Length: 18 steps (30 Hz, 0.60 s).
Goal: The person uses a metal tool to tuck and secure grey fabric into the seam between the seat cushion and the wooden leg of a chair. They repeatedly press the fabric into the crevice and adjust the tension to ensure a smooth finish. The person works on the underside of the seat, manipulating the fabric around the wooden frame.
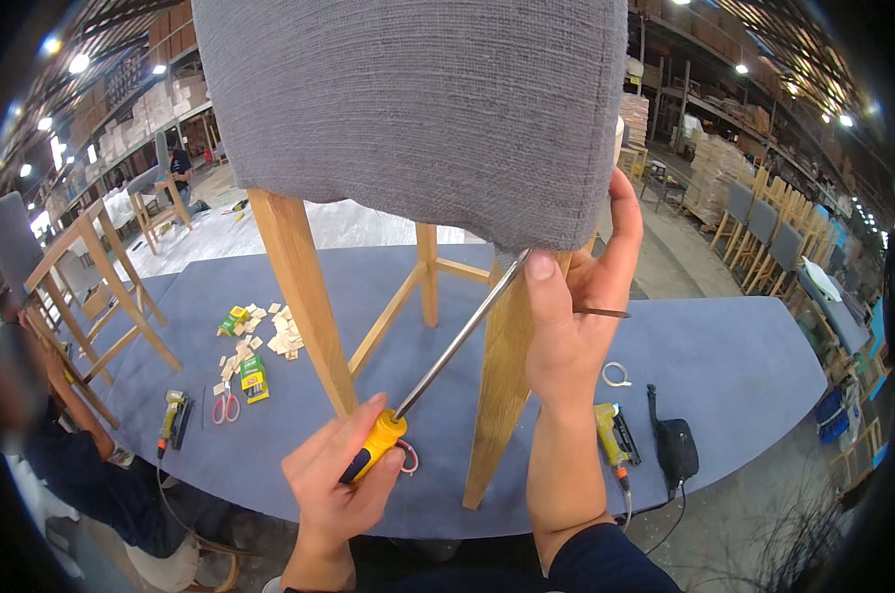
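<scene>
A chair with a grey fabric seat [418, 109] and pale wooden legs [304, 296] stands on a blue-covered table [744, 356] right in front of me. My left hand [334, 484] grips the yellow and blue handle of a screwdriver [447, 346]; its long metal shaft runs up to the lower edge of the grey fabric. My right hand [576, 306] holds the front right leg just under the seat, thumb beside the shaft's tip, with a thin dark metal pin sticking out between its fingers.
On the table lie small wooden pieces and green boxes [255, 341], red-handled scissors [226, 405], two yellow power tools [174, 420] [613, 435], a black pouch [677, 445] and a white ring [615, 374]. Another person [62, 435] sits at left. More chairs [773, 227] stand around.
</scene>
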Each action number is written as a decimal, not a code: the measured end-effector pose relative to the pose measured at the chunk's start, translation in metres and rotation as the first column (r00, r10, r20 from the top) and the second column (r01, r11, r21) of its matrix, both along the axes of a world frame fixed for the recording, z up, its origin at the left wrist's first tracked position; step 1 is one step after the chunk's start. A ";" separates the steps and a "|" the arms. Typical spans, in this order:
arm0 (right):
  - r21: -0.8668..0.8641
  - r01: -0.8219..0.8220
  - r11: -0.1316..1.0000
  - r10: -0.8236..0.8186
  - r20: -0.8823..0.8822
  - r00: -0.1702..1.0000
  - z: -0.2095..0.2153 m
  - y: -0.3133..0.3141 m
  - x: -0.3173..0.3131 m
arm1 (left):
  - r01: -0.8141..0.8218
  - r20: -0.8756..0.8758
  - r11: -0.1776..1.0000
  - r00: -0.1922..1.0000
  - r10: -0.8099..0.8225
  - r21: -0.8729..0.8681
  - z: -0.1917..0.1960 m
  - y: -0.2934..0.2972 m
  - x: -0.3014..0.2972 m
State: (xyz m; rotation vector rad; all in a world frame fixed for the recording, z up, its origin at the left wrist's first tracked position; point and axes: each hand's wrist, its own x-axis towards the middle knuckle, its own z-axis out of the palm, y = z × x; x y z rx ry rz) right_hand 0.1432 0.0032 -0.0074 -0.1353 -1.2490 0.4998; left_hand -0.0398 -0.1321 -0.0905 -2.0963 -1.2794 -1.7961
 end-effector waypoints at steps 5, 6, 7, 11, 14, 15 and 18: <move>-0.023 -0.027 0.999 0.027 0.023 0.999 -0.005 0.002 -0.001 | 0.070 0.146 0.966 0.989 -0.035 -0.248 0.001 -0.002 0.002; -0.022 -0.027 0.999 0.028 0.018 0.999 -0.004 0.002 -0.001 | 0.028 0.074 0.985 0.997 -0.015 -0.172 0.006 0.002 0.002; -0.021 -0.029 0.999 0.029 0.015 0.999 -0.004 0.002 -0.001 | -0.009 0.003 0.996 1.000 0.009 -0.092 0.008 0.004 0.002; -0.050 -0.038 0.998 0.039 0.033 0.999 -0.003 -0.002 0.001 | -0.013 0.012 0.995 1.000 0.014 -0.102 0.008 0.005 0.000; -0.068 -0.043 0.997 0.046 0.037 0.998 -0.002 -0.006 0.003 | 0.013 0.066 0.990 0.998 -0.004 -0.140 0.006 0.008 0.001; -0.073 -0.048 0.996 0.051 0.032 0.998 -0.002 -0.006 0.002 | 0.028 0.091 0.988 0.996 -0.014 -0.152 0.004 0.009 -0.002; -0.073 -0.057 0.996 0.059 0.031 0.998 -0.001 -0.006 0.000 | 0.052 0.136 0.987 0.990 -0.030 -0.155 -0.004 0.008 -0.008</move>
